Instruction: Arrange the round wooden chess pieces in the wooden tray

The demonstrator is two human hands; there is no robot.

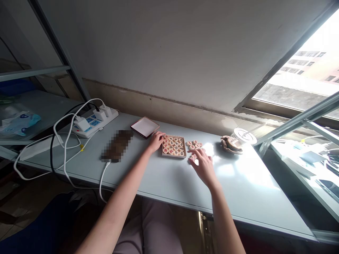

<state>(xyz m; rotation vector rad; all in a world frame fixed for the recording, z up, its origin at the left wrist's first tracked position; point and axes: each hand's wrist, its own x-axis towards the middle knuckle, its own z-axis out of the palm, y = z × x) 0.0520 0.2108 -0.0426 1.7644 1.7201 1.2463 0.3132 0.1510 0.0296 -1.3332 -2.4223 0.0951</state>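
Left hand at the box, right hand over loose pieces

The box sits just right of the middle of the frame on a pale grey tabletop, packed with rows of round boxed pieces bearing red or black characters. The left hand meets the box at its upper left corner, fingers bent against the edge; whether they grip it or only rest there, I cannot tell.

To the right of the box lies a small group of loose pieces, partly covered by the right hand. Its thumb and fingers are parted and curved downward; whether a fingertip touches a piece is unclear.

Up and left of the box, near the wall, a shallow lid lies with its pale inside facing up. Farther left are a blurred-out dark object and a white power strip with plugs and looping cables. Right of the loose pieces stand a brown ornament and, just beside it, a clear lidded cup. Bright light enters from the window at upper right.
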